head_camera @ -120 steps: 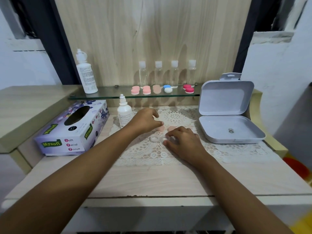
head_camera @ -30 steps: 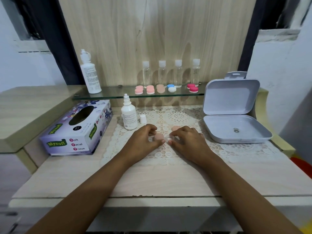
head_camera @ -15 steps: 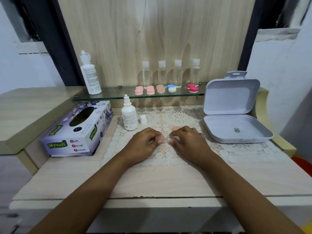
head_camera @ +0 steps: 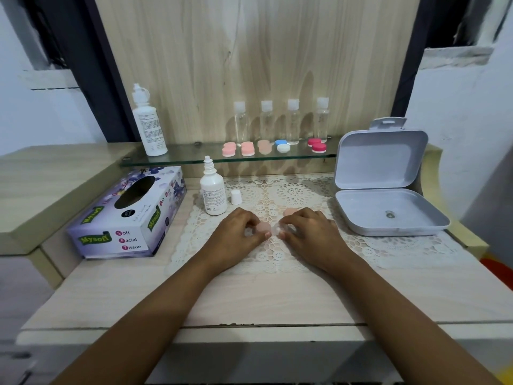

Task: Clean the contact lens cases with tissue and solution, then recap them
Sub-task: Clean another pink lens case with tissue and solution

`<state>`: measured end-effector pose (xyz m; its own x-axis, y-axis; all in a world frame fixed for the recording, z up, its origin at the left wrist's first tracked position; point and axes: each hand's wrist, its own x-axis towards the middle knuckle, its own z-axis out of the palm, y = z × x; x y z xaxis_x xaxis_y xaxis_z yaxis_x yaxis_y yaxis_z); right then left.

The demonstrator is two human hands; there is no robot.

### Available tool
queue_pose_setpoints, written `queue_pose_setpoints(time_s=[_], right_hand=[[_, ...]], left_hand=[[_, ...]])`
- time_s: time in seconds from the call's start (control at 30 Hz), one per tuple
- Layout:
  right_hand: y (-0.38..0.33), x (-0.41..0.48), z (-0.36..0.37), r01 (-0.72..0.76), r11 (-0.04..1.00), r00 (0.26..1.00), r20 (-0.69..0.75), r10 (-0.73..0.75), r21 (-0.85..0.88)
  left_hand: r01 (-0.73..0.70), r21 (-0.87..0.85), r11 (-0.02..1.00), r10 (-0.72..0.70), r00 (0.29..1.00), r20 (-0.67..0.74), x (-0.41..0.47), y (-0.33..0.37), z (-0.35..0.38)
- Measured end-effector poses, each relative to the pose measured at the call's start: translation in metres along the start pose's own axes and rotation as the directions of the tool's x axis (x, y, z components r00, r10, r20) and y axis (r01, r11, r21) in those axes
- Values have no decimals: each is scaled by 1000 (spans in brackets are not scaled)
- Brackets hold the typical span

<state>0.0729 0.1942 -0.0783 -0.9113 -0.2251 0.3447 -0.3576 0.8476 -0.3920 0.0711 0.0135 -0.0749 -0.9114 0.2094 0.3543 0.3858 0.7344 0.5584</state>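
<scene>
Left hand pinches pink cap; right hand pinches clear case beside it. Open box holds small ring.

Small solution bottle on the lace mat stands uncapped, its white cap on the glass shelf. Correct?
No. The head view shows the small solution bottle uncapped on the lace mat, but its white cap stands on the mat beside it, not on the glass shelf.
</scene>
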Motion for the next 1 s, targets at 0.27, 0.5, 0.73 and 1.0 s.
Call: queue_pose_setpoints(time_s=[0.27, 0.5, 0.73, 1.0], right_hand=[[0, 0, 0, -3, 1000, 1000, 10, 3, -8], [0, -1, -1, 12, 1000, 1000, 5, -12, -10], [0, -1, -1, 18, 1000, 1000, 9, -18, -14], [0, 0, 0, -12, 1000, 1000, 14, 11, 21]], left_hand=[[-74, -5, 997, 74, 996, 52, 0, -2, -1], [-4, -28, 1000, 4, 1000, 14, -1, -1, 1], [-62, -21, 998, 63, 998, 25, 0, -2, 0], [-45, -21, 999, 45, 999, 16, 0, -3, 2]])
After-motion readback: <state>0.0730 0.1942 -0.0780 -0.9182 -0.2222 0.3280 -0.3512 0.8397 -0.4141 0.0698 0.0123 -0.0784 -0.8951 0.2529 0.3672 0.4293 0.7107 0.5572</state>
